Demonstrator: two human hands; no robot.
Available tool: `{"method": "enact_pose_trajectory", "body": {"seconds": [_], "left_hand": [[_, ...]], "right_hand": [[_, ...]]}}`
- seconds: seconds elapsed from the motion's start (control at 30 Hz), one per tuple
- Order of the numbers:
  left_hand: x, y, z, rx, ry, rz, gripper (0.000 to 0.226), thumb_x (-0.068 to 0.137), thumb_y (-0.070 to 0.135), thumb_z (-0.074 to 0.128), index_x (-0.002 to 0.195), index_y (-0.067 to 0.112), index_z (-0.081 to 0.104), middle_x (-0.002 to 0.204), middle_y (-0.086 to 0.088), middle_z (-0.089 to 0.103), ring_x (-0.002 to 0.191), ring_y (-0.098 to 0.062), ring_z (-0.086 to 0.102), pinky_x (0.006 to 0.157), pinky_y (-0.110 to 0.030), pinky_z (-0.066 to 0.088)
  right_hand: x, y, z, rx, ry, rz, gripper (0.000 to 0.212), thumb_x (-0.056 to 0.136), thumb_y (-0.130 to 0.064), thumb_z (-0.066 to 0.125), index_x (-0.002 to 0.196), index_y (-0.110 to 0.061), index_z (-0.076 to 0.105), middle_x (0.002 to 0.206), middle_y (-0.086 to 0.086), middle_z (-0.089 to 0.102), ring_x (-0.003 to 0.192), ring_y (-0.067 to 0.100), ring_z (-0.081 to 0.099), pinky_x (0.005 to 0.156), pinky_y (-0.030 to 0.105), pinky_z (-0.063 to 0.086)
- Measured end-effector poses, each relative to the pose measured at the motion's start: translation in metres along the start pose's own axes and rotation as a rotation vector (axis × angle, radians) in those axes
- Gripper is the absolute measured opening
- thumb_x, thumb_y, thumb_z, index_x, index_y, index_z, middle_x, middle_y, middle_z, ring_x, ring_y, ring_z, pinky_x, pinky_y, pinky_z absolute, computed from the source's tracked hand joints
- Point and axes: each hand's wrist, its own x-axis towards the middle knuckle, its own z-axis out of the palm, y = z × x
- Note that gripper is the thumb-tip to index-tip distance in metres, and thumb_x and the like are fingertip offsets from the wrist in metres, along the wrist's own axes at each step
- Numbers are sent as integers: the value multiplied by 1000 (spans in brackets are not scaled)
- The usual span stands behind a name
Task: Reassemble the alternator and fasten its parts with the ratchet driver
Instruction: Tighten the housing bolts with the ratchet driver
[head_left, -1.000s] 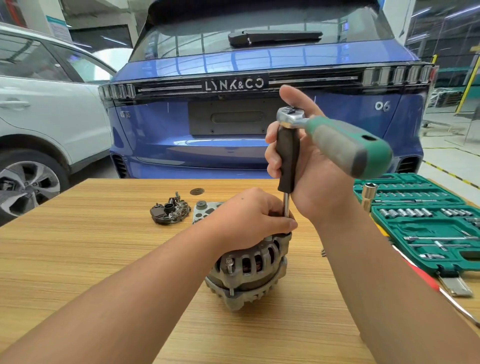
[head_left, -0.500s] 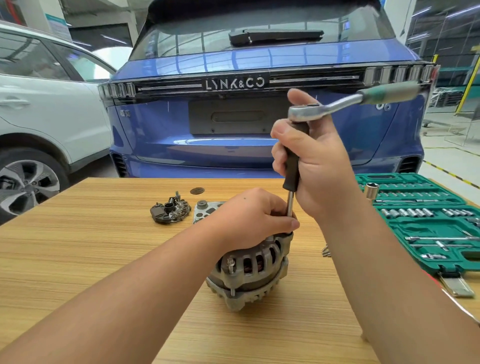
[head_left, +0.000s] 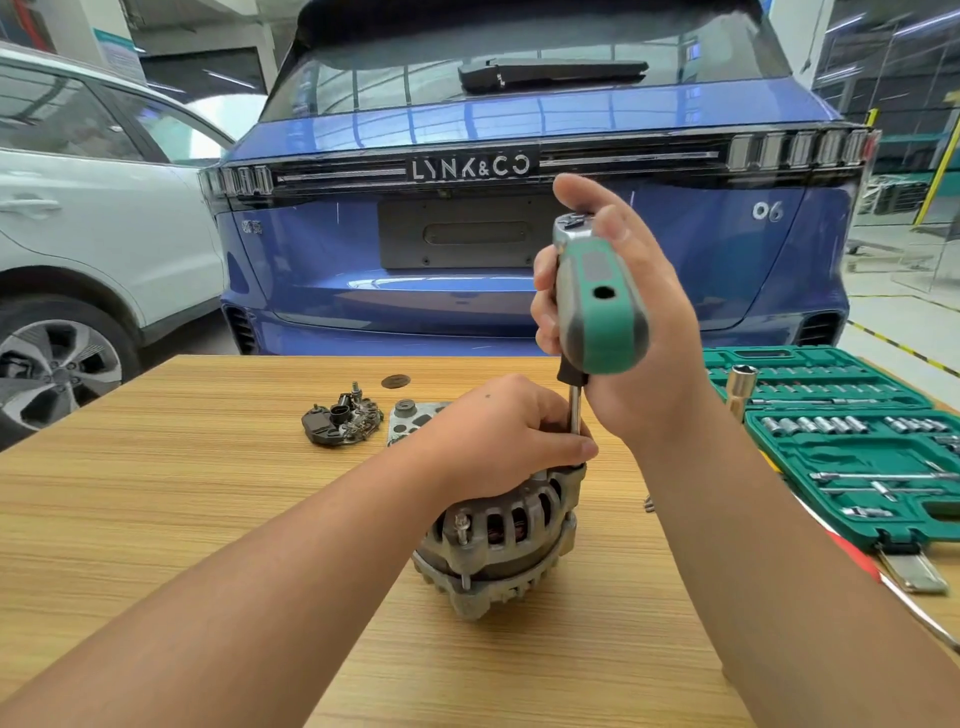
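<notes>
Two loose parts (head_left: 340, 420) lie unfitted beyond the left hand (head_left: 511, 434), which grips the alternator (head_left: 501, 540) and driver shaft; the ratchet driver (head_left: 592, 301) is clasped by the right hand (head_left: 639, 332), fastening unfinished.

A car workshop: a blue car (head_left: 530, 218) parked behind a wooden bench (head_left: 156, 519) with a socket set (head_left: 852, 441).

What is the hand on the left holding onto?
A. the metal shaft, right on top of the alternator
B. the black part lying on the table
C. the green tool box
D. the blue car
A: the left hand rests on the alternator with its fingers pinching the bottom of the ratchet driver shaft.
</notes>
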Motion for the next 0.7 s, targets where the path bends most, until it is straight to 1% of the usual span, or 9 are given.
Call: {"method": "enact_pose_trajectory", "body": {"seconds": [0.1, 0.2, 0.3, 0.37, 0.43, 0.47, 0.57, 0.63, 0.7], "left_hand": [[1, -1, 0, -3, 1, 3, 19, 93, 42, 72, 84, 26, 76, 73, 7, 70, 66, -12, 61, 61, -27, 47], [1, 1, 0, 17, -19, 14, 22, 95, 42, 69, 75, 32, 70, 63, 15, 62, 54, -3, 52, 48, -15, 36], [2, 2, 0, 22, -35, 25, 22, 96, 44, 67, 79, 31, 71, 71, 3, 67, 56, -4, 51, 54, -22, 41], [2, 1, 0, 23, -28, 23, 23, 96, 45, 68, 81, 27, 73, 75, -3, 67, 57, -7, 51, 55, -27, 41], [2, 1, 0, 12, -22, 14, 24, 95, 45, 69, 79, 26, 72, 75, -3, 67, 57, -8, 52, 52, -24, 40], [1, 1, 0, 4, -18, 12, 25, 95, 44, 69, 77, 26, 71, 73, -1, 67, 56, -8, 52, 50, -21, 39], [-1, 1, -1, -6, -11, 2, 25, 95, 43, 69, 78, 25, 71, 72, 1, 68, 61, -19, 59, 51, -20, 40], [-2, 2, -1, -10, -12, -5, 23, 95, 43, 70, 85, 23, 74, 78, -2, 71, 73, -23, 65, 57, -30, 47], [-1, 3, -1, -7, -15, -2, 22, 95, 43, 70, 87, 23, 75, 81, -4, 73, 77, -24, 66, 62, -35, 50]], "right_hand": [[0, -1, 3, -3, 59, 23, 28, 92, -34, 53, 116, -19, 59, 77, -1, 59, 59, 14, 48, 53, 29, 37], [0, -1, 5, -147, 209, -4, 15, 92, -29, 66, 95, -15, 63, 64, -3, 50, 52, 14, 38, 47, 33, 27], [5, -3, -1, -214, 301, 34, 17, 94, -21, 69, 79, -17, 61, 60, -2, 43, 49, 13, 34, 48, 34, 26], [6, -6, -6, -106, 179, 98, 6, 94, -21, 67, 93, -18, 61, 67, -3, 49, 51, 11, 40, 50, 28, 33], [6, -5, -6, -52, 81, 67, 27, 94, -14, 63, 119, -24, 58, 78, 0, 50, 56, 12, 44, 52, 27, 39], [5, -2, -4, -102, 63, -12, 35, 96, -9, 61, 125, -27, 55, 81, 2, 49, 57, 13, 45, 52, 26, 41], [1, 7, 4, -253, 33, -216, 42, 99, 1, 54, 128, -30, 52, 82, 6, 48, 58, 14, 46, 52, 25, 42], [2, 10, 5, -241, 14, -217, 47, 96, 2, 53, 127, -34, 56, 84, 2, 52, 60, 20, 44, 54, 28, 43], [3, 11, 1, -181, 20, -169, 49, 93, -2, 52, 124, -39, 61, 81, -7, 56, 58, 19, 42, 50, 28, 41]]}}
